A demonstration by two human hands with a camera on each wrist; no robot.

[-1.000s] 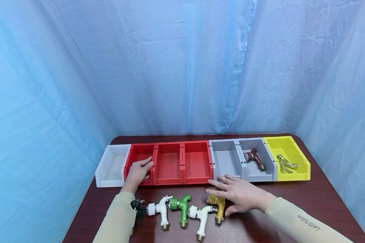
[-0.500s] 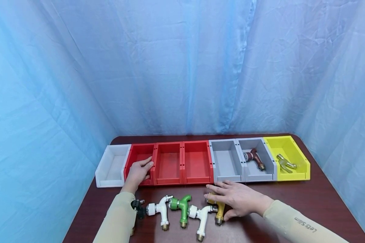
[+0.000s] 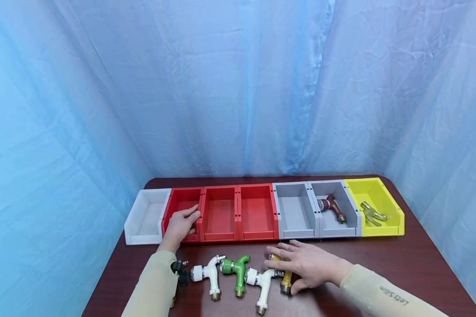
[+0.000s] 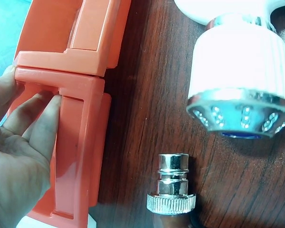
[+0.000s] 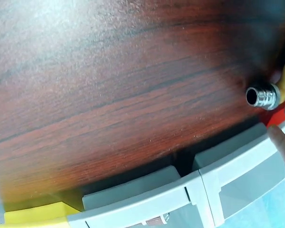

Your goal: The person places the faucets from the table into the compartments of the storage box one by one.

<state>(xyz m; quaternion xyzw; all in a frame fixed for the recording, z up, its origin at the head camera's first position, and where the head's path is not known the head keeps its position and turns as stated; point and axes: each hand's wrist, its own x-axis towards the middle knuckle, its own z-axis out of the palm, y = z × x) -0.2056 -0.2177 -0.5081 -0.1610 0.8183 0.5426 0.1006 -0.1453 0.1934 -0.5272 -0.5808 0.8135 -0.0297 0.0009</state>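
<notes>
In the head view, my left hand [image 3: 179,226] is at the leftmost red bin [image 3: 184,193]. The left wrist view shows its fingers inside that bin and its thumb at the rim, pinching the side wall. My right hand [image 3: 307,264], fingers spread, hovers over a yellow tap [image 3: 286,281] and partly covers it. To its left lie a white tap [image 3: 265,288], a green tap [image 3: 239,275] and another white tap [image 3: 213,275]. A dark tap [image 3: 181,266] is partly hidden by the left sleeve; its silver spout [image 4: 173,180] shows in the left wrist view.
Bins stand in a row along the table's back: white [image 3: 144,237], two more red bins [image 3: 220,237] [image 3: 258,235], and two grey. A brown-red tap [image 3: 333,208] lies in the right grey bin [image 3: 341,232]. The yellow bin [image 3: 384,231] holds a brass tap [image 3: 373,213].
My right hand has moved down and slightly left, from the front edge of a grey bin to over the yellow tap. My left hand has stayed put.
</notes>
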